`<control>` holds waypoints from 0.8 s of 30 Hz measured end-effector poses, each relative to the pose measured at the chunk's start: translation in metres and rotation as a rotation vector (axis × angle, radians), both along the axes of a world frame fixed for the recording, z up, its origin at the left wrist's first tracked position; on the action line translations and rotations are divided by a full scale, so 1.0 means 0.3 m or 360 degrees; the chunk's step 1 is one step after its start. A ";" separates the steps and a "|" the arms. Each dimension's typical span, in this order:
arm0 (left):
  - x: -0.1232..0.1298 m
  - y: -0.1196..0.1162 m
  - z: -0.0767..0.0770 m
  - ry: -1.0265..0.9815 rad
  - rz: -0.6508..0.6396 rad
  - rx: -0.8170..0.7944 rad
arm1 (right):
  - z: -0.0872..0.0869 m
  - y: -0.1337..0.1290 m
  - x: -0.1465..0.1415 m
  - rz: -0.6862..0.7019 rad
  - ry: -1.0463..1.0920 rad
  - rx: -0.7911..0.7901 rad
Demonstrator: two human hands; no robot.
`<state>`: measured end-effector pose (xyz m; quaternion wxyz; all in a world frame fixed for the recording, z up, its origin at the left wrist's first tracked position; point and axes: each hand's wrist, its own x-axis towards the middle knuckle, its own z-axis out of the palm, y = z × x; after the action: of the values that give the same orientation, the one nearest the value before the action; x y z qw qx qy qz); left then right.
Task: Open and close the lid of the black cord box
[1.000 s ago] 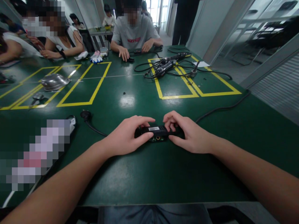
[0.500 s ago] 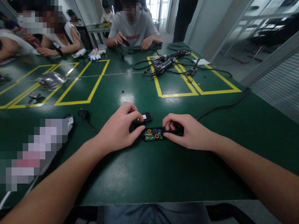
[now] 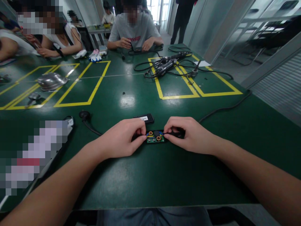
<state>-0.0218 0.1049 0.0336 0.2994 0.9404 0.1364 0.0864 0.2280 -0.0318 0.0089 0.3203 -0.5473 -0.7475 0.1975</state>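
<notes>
A small open black case (image 3: 156, 142) lies on the table between my hands. A green circuit board (image 3: 152, 138) with two copper-coloured coils and blue and yellow wires sits inside it. My left hand (image 3: 124, 137) pinches the dark end of a black power cord at the case's left end; its fingers partly hide the grip. At the right end, my right hand (image 3: 185, 133) closes thumb and fingers on a black cable (image 3: 175, 134). Just behind the case rests a ribbed black cover (image 3: 150, 118) with a white label, partly covered by my left hand.
A black plug (image 3: 84, 115) lies left of my hands. Farther left is a long blurred-out package (image 3: 35, 153). Cabled power tools (image 3: 166, 66) lie at the back right, a metal bowl-like part (image 3: 52, 81) at the back left. A co-worker (image 3: 135, 31) sits opposite.
My left hand has come down from above the cover to the case's left end, and its fingers have closed there. The right fingers have tightened on the cable.
</notes>
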 end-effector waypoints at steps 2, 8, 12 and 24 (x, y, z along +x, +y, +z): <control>-0.004 0.001 0.005 -0.0041 -0.0012 -0.0037 | 0.005 -0.002 0.004 -0.0002 0.0018 0.0020; -0.005 0.012 0.000 -0.0023 -0.0059 -0.0009 | 0.001 -0.001 0.019 0.0023 0.0059 -0.0010; -0.007 0.018 -0.005 -0.0018 -0.0137 0.0100 | -0.006 0.005 0.022 0.0048 0.0020 0.0032; -0.015 0.020 0.009 0.0008 -0.0130 0.0240 | -0.015 0.003 0.019 0.0039 0.0045 -0.0004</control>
<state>-0.0263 0.1111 0.0362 0.2306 0.9652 0.0918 0.0818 0.2338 -0.0308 0.0043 0.3276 -0.5357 -0.7494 0.2102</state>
